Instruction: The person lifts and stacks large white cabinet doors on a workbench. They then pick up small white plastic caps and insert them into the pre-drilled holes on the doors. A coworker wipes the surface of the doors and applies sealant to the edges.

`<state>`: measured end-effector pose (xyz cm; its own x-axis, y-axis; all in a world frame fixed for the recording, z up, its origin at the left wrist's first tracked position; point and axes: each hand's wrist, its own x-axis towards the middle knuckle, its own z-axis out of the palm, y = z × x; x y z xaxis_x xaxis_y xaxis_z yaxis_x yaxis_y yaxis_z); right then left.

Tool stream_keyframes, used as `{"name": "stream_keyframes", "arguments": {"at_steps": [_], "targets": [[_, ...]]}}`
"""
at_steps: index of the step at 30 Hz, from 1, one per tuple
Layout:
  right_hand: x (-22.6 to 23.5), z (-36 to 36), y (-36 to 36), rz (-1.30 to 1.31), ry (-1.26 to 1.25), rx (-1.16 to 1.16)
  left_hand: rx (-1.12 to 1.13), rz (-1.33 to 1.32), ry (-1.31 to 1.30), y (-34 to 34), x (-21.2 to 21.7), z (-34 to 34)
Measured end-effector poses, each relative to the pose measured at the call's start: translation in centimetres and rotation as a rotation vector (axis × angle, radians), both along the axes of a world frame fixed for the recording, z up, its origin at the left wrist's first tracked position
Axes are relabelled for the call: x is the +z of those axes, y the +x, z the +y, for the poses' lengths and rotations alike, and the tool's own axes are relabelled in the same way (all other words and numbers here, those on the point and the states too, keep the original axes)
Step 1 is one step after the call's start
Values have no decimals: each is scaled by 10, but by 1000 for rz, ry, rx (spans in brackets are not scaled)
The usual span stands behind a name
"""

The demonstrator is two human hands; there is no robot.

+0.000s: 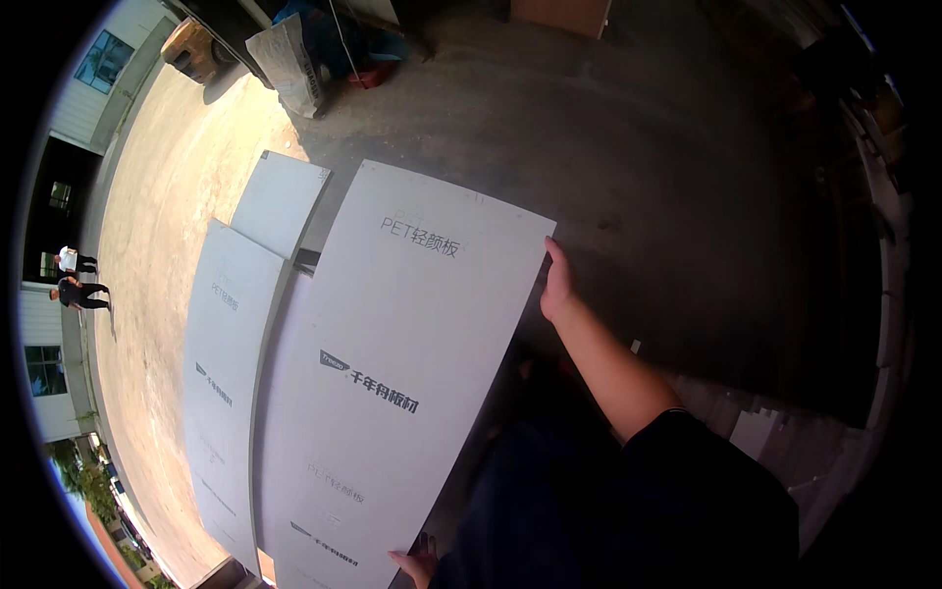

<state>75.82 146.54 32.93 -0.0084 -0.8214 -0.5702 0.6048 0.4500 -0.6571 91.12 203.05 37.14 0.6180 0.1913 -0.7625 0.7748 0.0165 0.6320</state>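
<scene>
I hold a large white board [392,363] with dark printed marks on its face, long and slightly bowed. My right hand [559,287] grips its far right edge, the arm reaching out from a dark sleeve. Gripping the board's near lower edge, my left hand [416,562] shows only its fingers at the bottom of the view. The board lies over a second white board [228,373] of the same kind on its left side. A third, smaller white panel [281,201] lies beyond them.
Grey concrete floor [667,196] spreads to the right, sunlit ground [167,196] to the left. A white sack [290,64] and bundled goods stand at the top. Pale offcuts [760,427] lie at the right. Two people [77,280] stand far off by a building.
</scene>
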Motion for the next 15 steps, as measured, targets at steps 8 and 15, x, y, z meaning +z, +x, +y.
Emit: {"name": "stream_keyframes", "arguments": {"at_steps": [8, 15], "targets": [[7, -32, -12, -179, -91, 51, 16, 417, -322, 72, -65, 127], [-4, -38, -40, -359, -80, 308, -169, 526, -104, 95, -1, 74]]}}
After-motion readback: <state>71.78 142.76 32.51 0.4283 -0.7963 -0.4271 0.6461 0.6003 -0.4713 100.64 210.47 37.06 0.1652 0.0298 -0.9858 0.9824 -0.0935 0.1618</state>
